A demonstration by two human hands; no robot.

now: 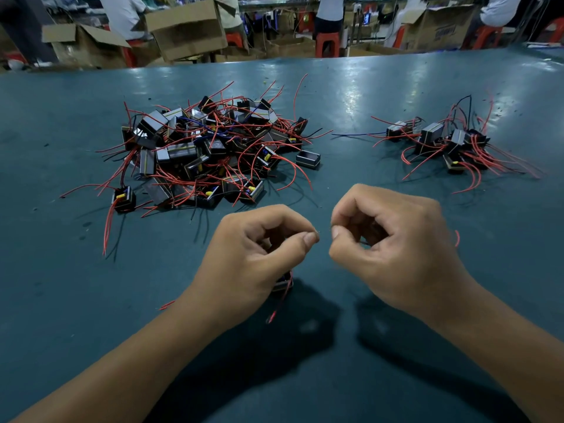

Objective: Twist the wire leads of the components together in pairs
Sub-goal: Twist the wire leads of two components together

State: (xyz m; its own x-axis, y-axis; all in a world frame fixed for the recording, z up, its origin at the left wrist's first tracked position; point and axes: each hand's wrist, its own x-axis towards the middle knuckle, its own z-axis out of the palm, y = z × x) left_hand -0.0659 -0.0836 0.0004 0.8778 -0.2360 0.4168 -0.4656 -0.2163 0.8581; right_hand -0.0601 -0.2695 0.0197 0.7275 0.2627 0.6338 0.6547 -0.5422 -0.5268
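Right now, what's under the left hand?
Below the left hand, a dark component edge and red leads peek out; the rest is covered.

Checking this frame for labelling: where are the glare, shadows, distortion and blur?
Head view: overhead light glares off the green table at upper right; dark shadows fall beneath both forearms; the wide-angle lens bows the table's far edge; the red wire dangling below the left hand is motion-blurred; the right hand and big component pile look sharp.
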